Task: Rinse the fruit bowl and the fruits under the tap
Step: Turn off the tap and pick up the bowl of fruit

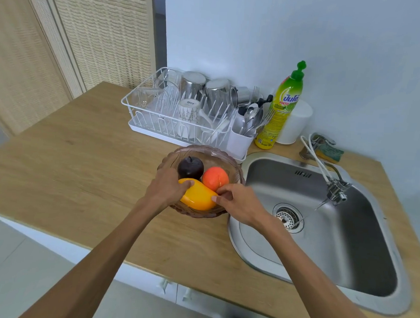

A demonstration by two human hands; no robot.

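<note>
— Where does the fruit bowl (pixel 230 164) sit?

— On the wooden worktop (pixel 82 166), just beside the left rim of the sink (pixel 359 251). Three fruits lie in it: a dark plum (pixel 191 167) at the back, an orange (pixel 215 178) to its right, and a yellow mango (pixel 198 196) at the front.

— And the hands?

— Both are at the near side of the bowl. The left hand (pixel 167 187) rests over the left rim with its thumb on the mango's left end. The right hand (pixel 238 203) comes in from the sink side, fingertips touching the mango's right end and the orange. The hands are apart, with the mango between them. Whether they are clamped on the bowl's rim or on the mango, I cannot tell.

— How does the mango lie?

— Its long axis runs left to right, slanting toward the person at the right end, so each hand meets one end.

— Which way is the water?

— To the right. The tap (pixel 336 189) stands at the far right of the sink, already running a thin stream toward the drain (pixel 289 217). The right hand is nearer to it, so I judge the move calls for carrying things rightward over the sink's rim.

— Anything else around?

— A dish rack (pixel 142 121) behind the bowl, and a soap bottle (pixel 281 109) and a sponge (pixel 331 152) near the wall.
</note>
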